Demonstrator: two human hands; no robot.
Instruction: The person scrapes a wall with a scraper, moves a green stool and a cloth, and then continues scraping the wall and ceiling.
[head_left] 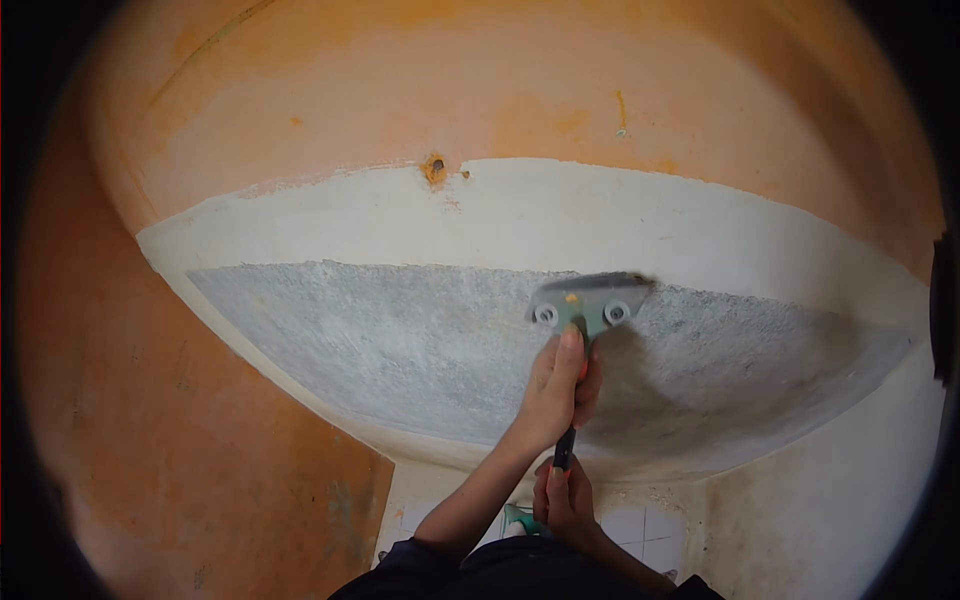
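A wide-bladed wall scraper (592, 296) with a green head, two round pale fittings and a black handle is held upright in front of the wall. My left hand (558, 388) wraps round the upper handle, its thumb lying along the front just below the head. Lower down, my right hand (566, 500) is closed round the handle's bottom part. The blade's edge lies at the border between a rough grey patch (400, 340) and the smooth white band (350, 220) above it. Whether the blade presses on the wall is hard to tell.
Orange-peach paint (530, 80) covers the wall above the white band, with a small hole (436, 168) at its lower edge. An orange-brown surface (200, 430) stands at left, a pale wall (830, 480) at right. White floor tiles (630, 525) and a green shoe (522, 518) show below.
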